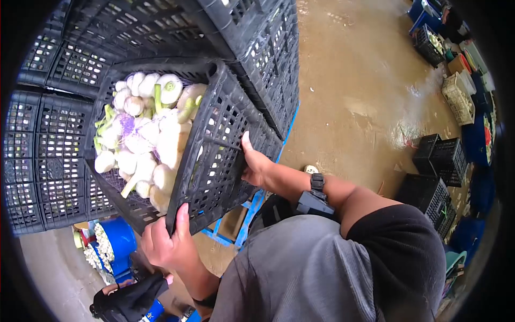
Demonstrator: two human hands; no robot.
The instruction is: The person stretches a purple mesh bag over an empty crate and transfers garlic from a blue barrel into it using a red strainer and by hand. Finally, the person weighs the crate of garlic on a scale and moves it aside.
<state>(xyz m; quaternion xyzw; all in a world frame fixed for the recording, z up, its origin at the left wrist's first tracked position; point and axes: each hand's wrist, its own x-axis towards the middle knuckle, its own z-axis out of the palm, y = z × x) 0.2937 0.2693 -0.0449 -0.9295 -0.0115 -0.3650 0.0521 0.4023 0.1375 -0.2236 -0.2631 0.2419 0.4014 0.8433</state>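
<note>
A black plastic crate (pixel 214 155) full of white bulbs with green stalks (pixel 142 126), which look like fresh garlic, leans tilted in front of me. Purple netting (pixel 127 124) shows among the bulbs. My left hand (pixel 170 244) is closed round the crate's near corner, thumb on the outside wall. Against the perforated side, my right hand (pixel 256 163) has its thumb raised and its other fingers curled into the crate, their tips hidden. A dark watch (pixel 317 182) sits on my right wrist.
Stacked black crates (pixel 59 155) stand behind and beside the held one. A blue metal frame (pixel 257 206) shows below. Another person (pixel 131 300) is near a blue tub (pixel 118 236) at lower left. More black crates (pixel 440 161) and a pale crate (pixel 457 98) line the wet floor (pixel 354 70).
</note>
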